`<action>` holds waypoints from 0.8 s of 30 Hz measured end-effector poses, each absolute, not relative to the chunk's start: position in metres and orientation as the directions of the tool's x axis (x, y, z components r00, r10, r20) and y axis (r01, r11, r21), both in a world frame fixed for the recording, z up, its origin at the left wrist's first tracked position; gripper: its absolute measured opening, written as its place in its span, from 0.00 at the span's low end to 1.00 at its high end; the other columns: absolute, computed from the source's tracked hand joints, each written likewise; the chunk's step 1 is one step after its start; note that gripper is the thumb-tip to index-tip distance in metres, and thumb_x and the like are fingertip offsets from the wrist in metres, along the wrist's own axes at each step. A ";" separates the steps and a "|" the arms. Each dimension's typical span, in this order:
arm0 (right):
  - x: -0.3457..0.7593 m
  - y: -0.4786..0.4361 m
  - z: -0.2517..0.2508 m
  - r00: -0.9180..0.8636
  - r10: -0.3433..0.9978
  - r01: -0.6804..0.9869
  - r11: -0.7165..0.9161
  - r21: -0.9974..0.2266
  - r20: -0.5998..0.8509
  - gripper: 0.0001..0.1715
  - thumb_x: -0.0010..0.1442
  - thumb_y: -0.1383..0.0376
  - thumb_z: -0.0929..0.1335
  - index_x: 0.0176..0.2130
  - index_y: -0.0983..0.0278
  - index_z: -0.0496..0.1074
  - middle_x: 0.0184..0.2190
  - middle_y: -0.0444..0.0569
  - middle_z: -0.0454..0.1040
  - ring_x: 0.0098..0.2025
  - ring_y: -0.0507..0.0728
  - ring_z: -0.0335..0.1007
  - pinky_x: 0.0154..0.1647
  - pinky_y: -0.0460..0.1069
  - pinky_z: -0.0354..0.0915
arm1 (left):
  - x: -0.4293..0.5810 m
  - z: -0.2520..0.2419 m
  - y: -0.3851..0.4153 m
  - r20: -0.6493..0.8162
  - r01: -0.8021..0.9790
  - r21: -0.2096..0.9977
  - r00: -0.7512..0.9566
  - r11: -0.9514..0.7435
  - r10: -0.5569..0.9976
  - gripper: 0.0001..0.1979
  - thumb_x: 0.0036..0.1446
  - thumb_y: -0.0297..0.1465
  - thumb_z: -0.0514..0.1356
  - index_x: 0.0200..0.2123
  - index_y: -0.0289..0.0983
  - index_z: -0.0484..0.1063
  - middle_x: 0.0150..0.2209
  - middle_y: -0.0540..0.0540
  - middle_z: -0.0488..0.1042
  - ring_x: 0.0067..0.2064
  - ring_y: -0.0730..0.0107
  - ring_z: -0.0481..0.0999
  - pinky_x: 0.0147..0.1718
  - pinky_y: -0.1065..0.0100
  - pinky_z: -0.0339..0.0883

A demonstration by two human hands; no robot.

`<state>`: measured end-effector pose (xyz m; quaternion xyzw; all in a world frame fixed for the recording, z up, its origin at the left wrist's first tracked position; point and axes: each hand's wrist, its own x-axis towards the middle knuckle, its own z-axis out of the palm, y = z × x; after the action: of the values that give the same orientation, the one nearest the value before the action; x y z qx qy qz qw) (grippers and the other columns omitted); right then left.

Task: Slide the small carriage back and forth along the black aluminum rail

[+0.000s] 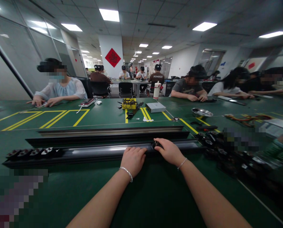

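Together, left hand (133,160), right hand (170,152) (on rail (96,152))

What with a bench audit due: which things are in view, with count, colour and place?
rails: about three, dark and silver, lying crosswise on the table
black parts: one row, left end of the near rail; more heaped at right, blurred
yellow box: one, mid-table
flat box: one, grey, beside it
metal dish: one, silver, right
cup: one, white and red, far edge
wires: one bundle, red-yellow, right
table: one, green, yellow lines
co-workers: several, seated around
left hand: resting on the near rail
right hand: pinching a single black part on it
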<state>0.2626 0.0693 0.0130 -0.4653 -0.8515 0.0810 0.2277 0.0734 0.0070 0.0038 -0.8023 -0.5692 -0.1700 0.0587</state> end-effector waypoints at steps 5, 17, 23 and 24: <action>0.263 0.070 0.012 -0.457 0.840 0.765 0.539 -0.352 0.293 0.22 0.55 0.62 0.62 0.50 0.65 0.64 0.49 0.51 0.67 0.52 0.57 0.60 0.54 0.53 0.54 | 0.073 0.003 0.008 0.349 0.929 0.095 0.306 -0.358 0.886 0.13 0.57 0.34 0.48 0.45 0.46 0.65 0.35 0.50 0.73 0.39 0.67 0.69 0.39 0.63 0.56; 0.264 0.071 0.012 -0.449 0.855 0.772 0.518 -0.369 0.260 0.22 0.56 0.63 0.62 0.50 0.64 0.63 0.49 0.50 0.67 0.53 0.56 0.59 0.54 0.53 0.55 | 0.073 0.003 0.008 0.348 0.930 0.092 0.304 -0.356 0.887 0.13 0.57 0.33 0.48 0.44 0.45 0.65 0.35 0.50 0.73 0.39 0.67 0.69 0.39 0.63 0.55; 0.265 0.072 0.012 -0.440 0.862 0.771 0.506 -0.387 0.252 0.21 0.55 0.64 0.62 0.50 0.64 0.63 0.49 0.51 0.67 0.53 0.56 0.59 0.54 0.53 0.55 | 0.072 0.003 0.008 0.343 0.928 0.092 0.311 -0.361 0.887 0.13 0.57 0.33 0.49 0.45 0.45 0.65 0.36 0.50 0.73 0.39 0.67 0.69 0.39 0.63 0.55; 0.265 0.072 0.012 -0.438 0.863 0.770 0.504 -0.392 0.251 0.21 0.55 0.64 0.62 0.50 0.64 0.63 0.49 0.51 0.67 0.53 0.56 0.59 0.54 0.53 0.55 | 0.072 0.003 0.008 0.342 0.928 0.091 0.310 -0.360 0.887 0.13 0.57 0.33 0.49 0.45 0.45 0.65 0.36 0.49 0.73 0.39 0.67 0.69 0.39 0.63 0.55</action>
<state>0.2652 0.0717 0.0123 -0.4856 -0.8408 0.1101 0.2126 0.0723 0.0077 0.0033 -0.8071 -0.5623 -0.1691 0.0614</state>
